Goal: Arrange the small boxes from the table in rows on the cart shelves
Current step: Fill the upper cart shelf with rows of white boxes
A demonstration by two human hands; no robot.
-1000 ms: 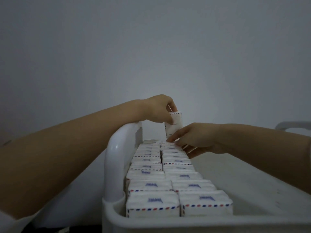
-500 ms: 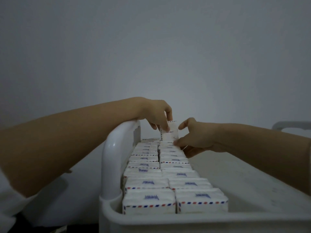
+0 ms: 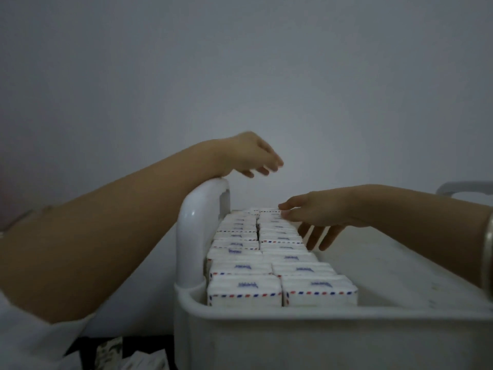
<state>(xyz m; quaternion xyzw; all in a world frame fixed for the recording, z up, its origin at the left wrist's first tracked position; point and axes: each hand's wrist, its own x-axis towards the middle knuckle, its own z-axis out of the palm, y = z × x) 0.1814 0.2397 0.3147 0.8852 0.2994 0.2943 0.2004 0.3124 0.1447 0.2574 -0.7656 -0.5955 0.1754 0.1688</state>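
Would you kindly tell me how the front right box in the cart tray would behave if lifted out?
The front right box has soft, rounded edges, so it probably gives slightly under a pinch. Being small, it is likely light. It sits tight against the front left box, so it may drag that neighbour.

A plain grey wall (image 3: pixel 240 62) fills the whole upper part of the view in dim light. A white sleeve (image 3: pixel 29 340) covers the lower left corner. Just right of it, at the bottom edge, is a dark patch (image 3: pixel 160 343) with a mottled thing (image 3: pixel 108 352) and a crumpled whitish thing (image 3: pixel 145 361); what they are cannot be told. A pale bangle (image 3: pixel 488 257) shows at the right edge, and above it a curved grey bar (image 3: pixel 464 186) stands against the wall.
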